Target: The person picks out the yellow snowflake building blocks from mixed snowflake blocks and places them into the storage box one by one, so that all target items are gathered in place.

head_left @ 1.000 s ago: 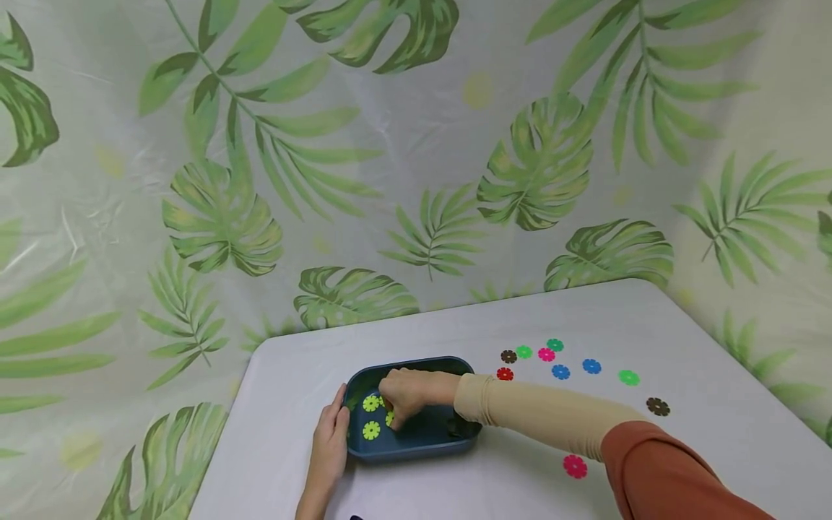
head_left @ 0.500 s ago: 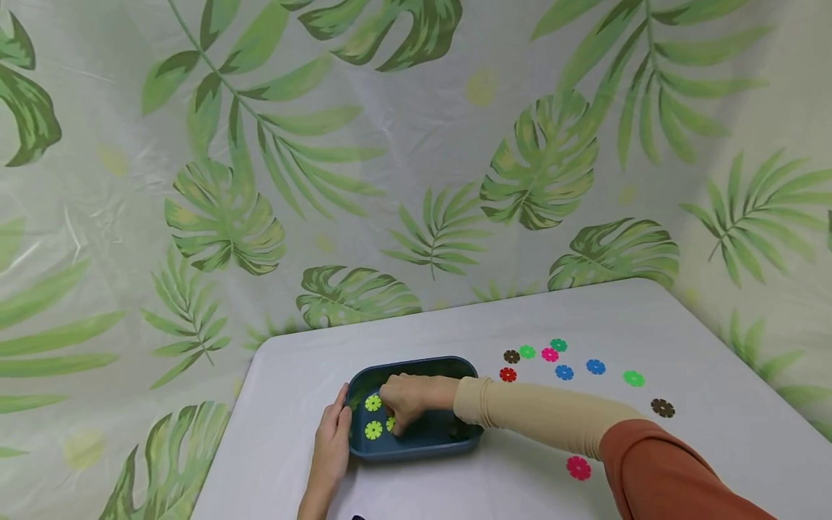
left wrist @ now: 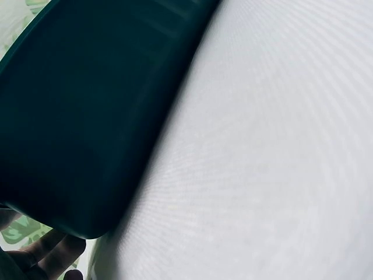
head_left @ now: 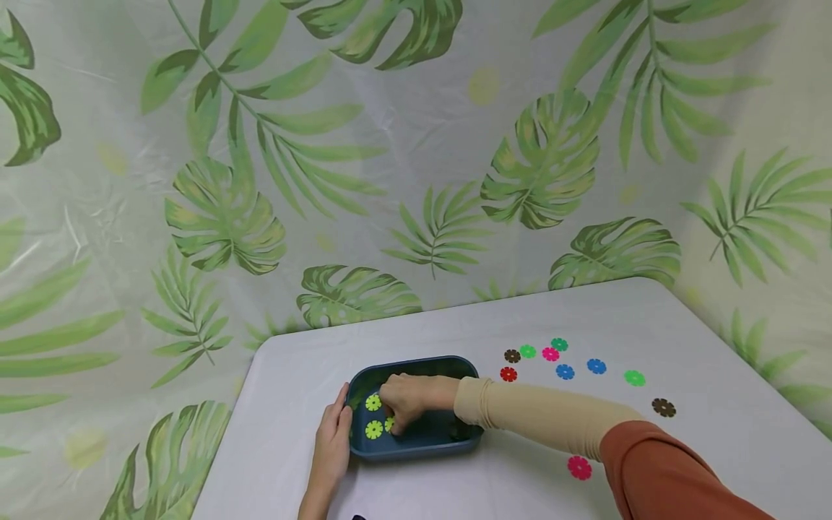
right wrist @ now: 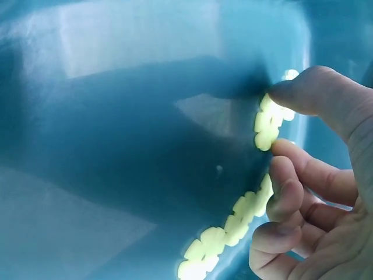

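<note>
A dark blue plastic tub [head_left: 416, 453] stands on the white table. My left hand [head_left: 331, 440] holds its left end, the thumb at the rim; fingertips [left wrist: 67, 254] show past the tub's edge in the left wrist view. My right hand [head_left: 412, 397] reaches down inside the tub. In the right wrist view its thumb and index finger pinch a yellow flower-shaped notched disc [right wrist: 268, 123] by its edges. More yellow discs [right wrist: 204, 252] lie in a line under that hand. The head view shows yellow discs [head_left: 373, 430] at the tub's left end, partly covered by the right hand.
Right of the tub, several notched discs lie scattered on the table [head_left: 507, 491]: brown [head_left: 664, 407], red [head_left: 508, 374], blue [head_left: 565, 372], green [head_left: 634, 378] and pink [head_left: 579, 468]. A leaf-print curtain [head_left: 455, 217] hangs behind the table.
My right hand has shifted slightly within the tub and now covers a yellow disc that showed beside its fingers. My left hand stays at the tub's end; the view has moved slightly.
</note>
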A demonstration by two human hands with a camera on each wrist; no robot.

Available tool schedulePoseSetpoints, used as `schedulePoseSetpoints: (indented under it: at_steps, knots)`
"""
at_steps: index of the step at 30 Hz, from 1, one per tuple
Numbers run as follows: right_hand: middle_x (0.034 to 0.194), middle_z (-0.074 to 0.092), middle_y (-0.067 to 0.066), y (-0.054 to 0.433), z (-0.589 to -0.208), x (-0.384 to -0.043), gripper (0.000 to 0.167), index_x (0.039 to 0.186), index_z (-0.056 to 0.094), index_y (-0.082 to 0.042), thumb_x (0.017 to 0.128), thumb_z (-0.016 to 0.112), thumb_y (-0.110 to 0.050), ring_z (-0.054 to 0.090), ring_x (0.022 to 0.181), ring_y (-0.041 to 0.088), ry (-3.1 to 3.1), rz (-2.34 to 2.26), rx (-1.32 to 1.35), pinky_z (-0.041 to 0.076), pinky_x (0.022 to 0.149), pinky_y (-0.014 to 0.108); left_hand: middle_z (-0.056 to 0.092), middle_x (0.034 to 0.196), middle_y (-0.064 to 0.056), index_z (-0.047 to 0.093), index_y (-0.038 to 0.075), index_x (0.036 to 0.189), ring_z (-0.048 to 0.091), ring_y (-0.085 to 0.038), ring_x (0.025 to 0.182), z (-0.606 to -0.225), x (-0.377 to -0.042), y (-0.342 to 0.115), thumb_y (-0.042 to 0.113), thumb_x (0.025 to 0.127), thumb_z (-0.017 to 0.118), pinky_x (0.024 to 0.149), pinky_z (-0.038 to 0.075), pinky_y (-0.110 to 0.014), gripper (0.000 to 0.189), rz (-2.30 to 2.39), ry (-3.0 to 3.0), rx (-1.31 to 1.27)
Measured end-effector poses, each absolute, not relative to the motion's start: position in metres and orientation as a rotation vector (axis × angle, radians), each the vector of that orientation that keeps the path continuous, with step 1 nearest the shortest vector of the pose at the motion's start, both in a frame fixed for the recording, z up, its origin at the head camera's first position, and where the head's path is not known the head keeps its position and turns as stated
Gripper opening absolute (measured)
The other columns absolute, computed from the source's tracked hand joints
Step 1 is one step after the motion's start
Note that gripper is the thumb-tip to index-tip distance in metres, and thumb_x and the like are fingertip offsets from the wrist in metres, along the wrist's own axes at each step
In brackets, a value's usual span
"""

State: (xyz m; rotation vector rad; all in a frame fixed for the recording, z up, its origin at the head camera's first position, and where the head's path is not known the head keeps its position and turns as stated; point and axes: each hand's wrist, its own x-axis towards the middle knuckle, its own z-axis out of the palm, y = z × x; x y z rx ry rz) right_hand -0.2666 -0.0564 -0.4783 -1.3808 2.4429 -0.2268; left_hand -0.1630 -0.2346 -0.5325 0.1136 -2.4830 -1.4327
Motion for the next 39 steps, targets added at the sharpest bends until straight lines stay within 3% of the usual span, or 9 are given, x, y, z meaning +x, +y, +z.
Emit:
schedulePoseSetpoints:
  at_steps: [10,14,19,26,33,39]
  knots:
    - [0.082,0.065,-0.013,-0.039,-0.451,-0.273,0.017,0.094,0.077,-0.014,0.087,0.082,-0.029,0.057,0.073,0.000,2.500,-0.351,-1.478,0.048,0.070,0.019,0.061,0.118,-0.013,0.045,0.012,0.154,0.053,-0.021,0.104,-0.533,-0.161,-0.232,0.020,0.111,0.043,0.090,0.042,-0.038,0.044,-1.395,-2.462,0.084]
    - [0.080,0.062,-0.014,-0.019,-0.433,-0.277,0.005,0.090,0.074,-0.018,0.091,0.077,-0.022,0.055,0.071,0.000,2.550,-0.468,-1.511,0.047,0.070,0.020,0.061,0.122,-0.013,0.044,0.012,0.155,0.054,-0.022,0.111,-0.534,-0.160,-0.231,0.023,0.111,0.042,0.097,0.042,-0.045,0.045,-1.410,-2.473,0.104]
    - [0.078,0.059,-0.013,0.020,-0.414,-0.283,0.006,0.089,0.073,-0.021,0.095,0.072,-0.020,0.052,0.068,0.004,2.645,-0.616,-1.519,0.045,0.067,0.025,0.059,0.125,-0.014,0.040,0.014,0.157,0.052,-0.025,0.117,-0.534,-0.160,-0.231,0.027,0.112,0.040,0.103,0.038,-0.050,0.047,-1.422,-2.507,0.130]
    - [0.078,0.059,-0.011,0.085,-0.406,-0.289,0.006,0.089,0.072,-0.020,0.095,0.070,-0.018,0.051,0.067,0.007,2.783,-0.786,-1.321,0.045,0.063,0.026,0.058,0.126,-0.015,0.040,0.014,0.157,0.051,-0.026,0.117,-0.531,-0.159,-0.231,0.027,0.112,0.040,0.105,0.037,-0.050,0.047,-1.434,-2.510,0.141]
    - [0.077,0.059,-0.006,0.149,-0.419,-0.284,0.003,0.091,0.071,-0.015,0.094,0.071,-0.015,0.054,0.059,0.007,2.833,-0.923,-1.076,0.048,0.058,0.027,0.054,0.136,-0.019,0.038,0.014,0.158,0.047,-0.033,0.129,-0.530,-0.157,-0.230,0.027,0.112,0.040,0.110,0.032,-0.055,0.048,-1.477,-2.512,0.131]
    - [0.076,0.058,-0.008,0.194,-0.441,-0.274,0.004,0.091,0.072,-0.010,0.091,0.075,-0.014,0.050,0.067,0.010,2.938,-0.944,-0.934,0.045,0.059,0.027,0.051,0.140,-0.019,0.038,0.014,0.158,0.044,-0.034,0.134,-0.529,-0.157,-0.229,0.029,0.112,0.040,0.112,0.030,-0.056,0.049,-1.491,-2.511,0.132]
